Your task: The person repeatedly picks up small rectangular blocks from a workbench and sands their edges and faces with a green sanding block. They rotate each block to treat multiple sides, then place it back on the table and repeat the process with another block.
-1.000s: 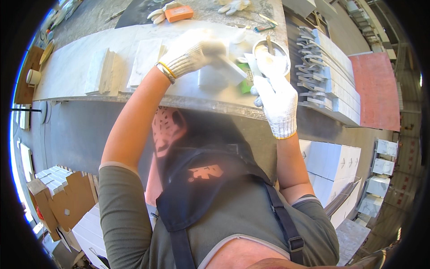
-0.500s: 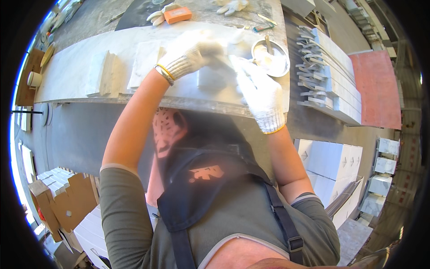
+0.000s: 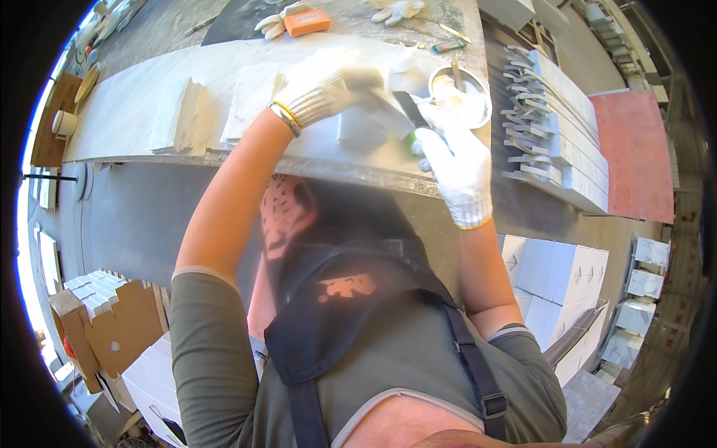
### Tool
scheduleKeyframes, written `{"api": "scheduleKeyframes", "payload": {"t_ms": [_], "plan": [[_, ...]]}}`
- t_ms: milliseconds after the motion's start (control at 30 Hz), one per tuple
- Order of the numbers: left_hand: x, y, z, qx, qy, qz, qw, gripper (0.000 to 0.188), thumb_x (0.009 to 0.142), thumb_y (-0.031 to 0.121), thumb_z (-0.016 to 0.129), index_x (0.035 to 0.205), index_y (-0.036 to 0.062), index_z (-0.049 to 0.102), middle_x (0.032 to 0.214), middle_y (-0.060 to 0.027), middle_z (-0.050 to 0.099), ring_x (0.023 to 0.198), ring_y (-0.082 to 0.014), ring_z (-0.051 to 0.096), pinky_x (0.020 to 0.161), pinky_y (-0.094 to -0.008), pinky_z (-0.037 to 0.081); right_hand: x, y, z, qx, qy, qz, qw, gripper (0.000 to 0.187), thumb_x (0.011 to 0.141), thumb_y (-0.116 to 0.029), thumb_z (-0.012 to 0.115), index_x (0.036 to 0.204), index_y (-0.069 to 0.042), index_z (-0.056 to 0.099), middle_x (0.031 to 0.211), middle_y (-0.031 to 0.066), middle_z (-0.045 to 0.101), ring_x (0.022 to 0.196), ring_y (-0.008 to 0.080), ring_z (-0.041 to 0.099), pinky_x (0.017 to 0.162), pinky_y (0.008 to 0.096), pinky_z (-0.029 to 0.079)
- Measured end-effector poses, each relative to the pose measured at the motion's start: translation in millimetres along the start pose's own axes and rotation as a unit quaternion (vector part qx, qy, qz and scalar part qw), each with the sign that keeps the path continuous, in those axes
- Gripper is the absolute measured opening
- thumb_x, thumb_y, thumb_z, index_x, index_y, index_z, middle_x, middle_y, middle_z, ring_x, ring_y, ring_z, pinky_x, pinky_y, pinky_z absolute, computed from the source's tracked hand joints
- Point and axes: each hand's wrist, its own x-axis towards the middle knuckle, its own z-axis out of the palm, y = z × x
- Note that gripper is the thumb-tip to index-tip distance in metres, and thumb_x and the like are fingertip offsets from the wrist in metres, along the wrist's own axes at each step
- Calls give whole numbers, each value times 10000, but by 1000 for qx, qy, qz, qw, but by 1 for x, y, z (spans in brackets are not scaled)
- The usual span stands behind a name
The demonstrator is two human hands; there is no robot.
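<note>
L hand (image 3: 332,88), gloved: fingers blurring in glare; can't tell spread/hold. R hand (image 3: 459,172), gloved: fingers pinching dk flat blade (image 3: 408,109), blade sitting betw. hands, nr wht tub (image 3: 488,104).

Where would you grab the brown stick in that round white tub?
Probably by its far end, from above: the brown stick pokes past the far rim of the round white tub, while its other end meets the pale contents. The gloved right hand is on the near side.
</note>
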Motion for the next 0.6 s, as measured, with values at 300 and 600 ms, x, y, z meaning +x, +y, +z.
{"api": "scheduleKeyframes", "payload": {"t_ms": [300, 600], "plan": [[12, 3, -3, -26, -11, -1, 1000, 218, 814, 139, 810, 1023, 123, 750, 948, -72, 722, 894, -269, 669, 804, -375, 537, -9, 36, 11, -279, 25, -173, 944, 304, 907, -80, 762, 1211, -90, 768, 1057, 141, 783, 895, 302, 762, 795, 379, 602], [-5, -10, 5, -138, 45, -152, 978, 208, 871, 48, 782, 1079, 48, 770, 957, -23, 762, 965, -135, 713, 851, -300, 556, -24, 67, 8, -98, -81, -94, 987, 299, 925, -71, 763, 1224, -66, 766, 1061, 131, 787, 887, 212, 754, 822, 326, 589]]}}
